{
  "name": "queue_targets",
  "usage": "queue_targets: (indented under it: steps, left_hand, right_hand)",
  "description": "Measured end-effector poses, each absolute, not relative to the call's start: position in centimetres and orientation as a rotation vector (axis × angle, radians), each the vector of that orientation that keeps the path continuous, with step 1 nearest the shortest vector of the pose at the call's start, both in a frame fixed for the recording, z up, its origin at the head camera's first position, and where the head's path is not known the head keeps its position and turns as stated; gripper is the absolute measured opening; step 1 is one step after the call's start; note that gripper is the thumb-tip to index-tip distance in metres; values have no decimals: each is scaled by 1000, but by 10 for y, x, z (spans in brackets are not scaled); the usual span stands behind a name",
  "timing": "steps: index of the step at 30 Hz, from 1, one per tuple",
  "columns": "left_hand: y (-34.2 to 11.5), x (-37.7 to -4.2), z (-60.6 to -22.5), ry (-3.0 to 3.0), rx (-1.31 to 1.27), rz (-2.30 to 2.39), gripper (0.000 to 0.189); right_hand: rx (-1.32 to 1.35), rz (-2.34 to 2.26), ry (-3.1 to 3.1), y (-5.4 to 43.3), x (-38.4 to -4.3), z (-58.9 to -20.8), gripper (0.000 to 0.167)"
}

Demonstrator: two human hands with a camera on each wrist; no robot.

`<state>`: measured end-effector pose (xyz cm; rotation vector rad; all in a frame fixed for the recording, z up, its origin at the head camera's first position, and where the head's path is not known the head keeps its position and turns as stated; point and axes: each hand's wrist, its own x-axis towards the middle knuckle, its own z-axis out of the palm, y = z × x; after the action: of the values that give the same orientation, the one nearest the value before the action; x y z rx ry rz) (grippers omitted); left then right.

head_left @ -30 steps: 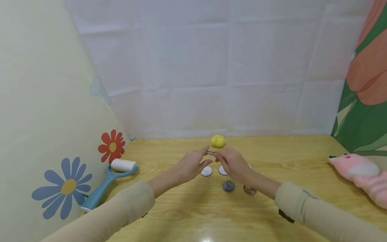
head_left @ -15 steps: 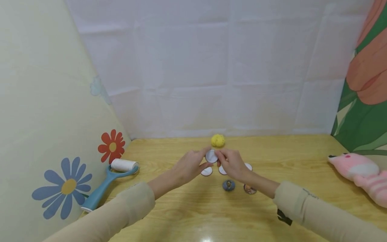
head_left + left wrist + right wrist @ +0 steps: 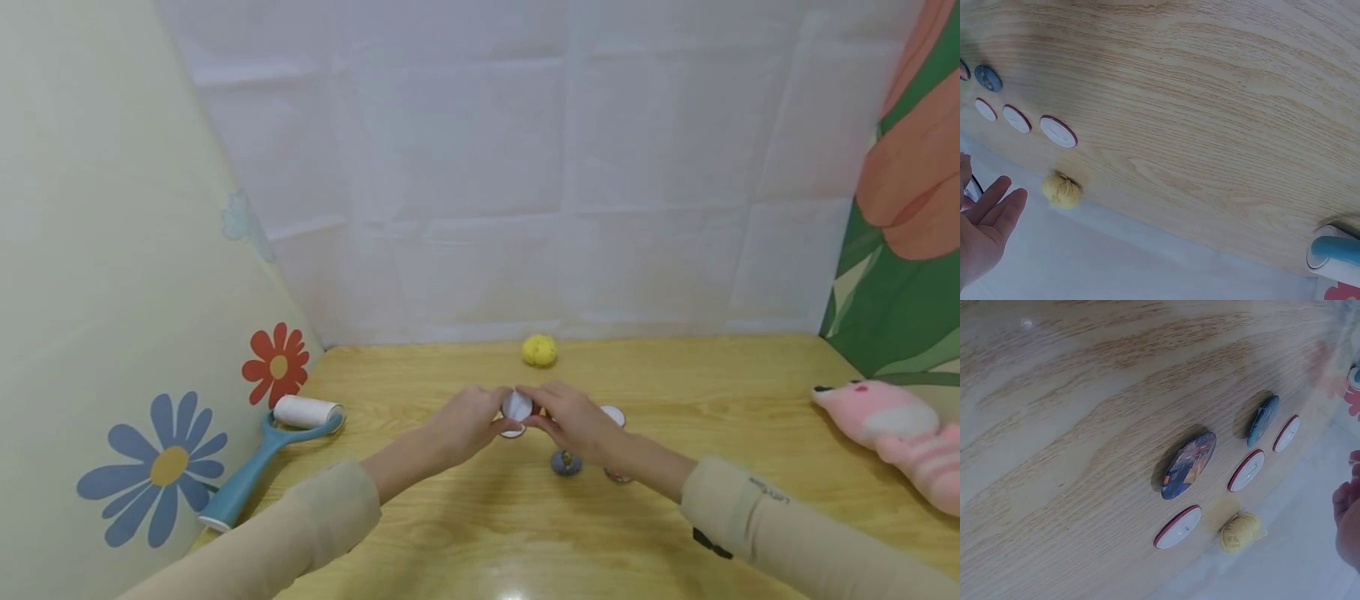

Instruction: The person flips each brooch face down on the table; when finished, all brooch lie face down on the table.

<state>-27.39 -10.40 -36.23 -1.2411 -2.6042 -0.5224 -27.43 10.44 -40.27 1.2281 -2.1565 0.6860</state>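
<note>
Above the table, my left hand (image 3: 467, 423) and right hand (image 3: 576, 422) together pinch a round button badge (image 3: 517, 406) by its opposite edges. Its white back faces the head camera. Right behind it on the table lies a white-backed badge (image 3: 512, 432), partly covered. Three badges lie white side up in a row, shown by the left wrist view's nearest badge (image 3: 1058, 131). Picture side up are a blue badge (image 3: 1263, 421) and a dark, multicoloured badge (image 3: 1189, 465). In the wrist views only parts of the left hand (image 3: 988, 234) and right hand (image 3: 1350, 519) show.
A yellow ball of yarn (image 3: 539, 351) sits beyond the hands near the white cloth backdrop (image 3: 450, 183). To the left, a blue-handled lint roller (image 3: 258, 462) leans by the flowered wall. A pink plush toy (image 3: 896, 425) lies at the table's right edge.
The held badge has turned from edge-on to white back facing the head camera. Both hands have come slightly lower and nearer with it, clear of the yarn ball in view.
</note>
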Motion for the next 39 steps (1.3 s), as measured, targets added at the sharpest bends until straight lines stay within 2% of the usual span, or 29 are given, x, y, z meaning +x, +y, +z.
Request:
queue_targets:
  steps: [7,12,19,26,39]
  left_hand:
    - [-103,-271,-367,-2662,-1189,-543,26]
    - [-103,-268,-386,-2608,-1187,-555,30]
    - [-104,-260,-409,-2670,-1164,-536,23]
    - [-105,-253,-427,-2768,-1112,-599,29]
    - [-107,-252,-429,-2766,-1156,-650,23]
  right_hand:
    - [1284,643,-2132,105,-276,-404,45]
    - [1304,643,-2206,106,-275,-410,42]
    - [1375,630,-2464,104,-272,-423,31]
    - [1379,671,-2620,98,-266,-435,30]
    - [1263,600,-2749,93,-262,-437,28]
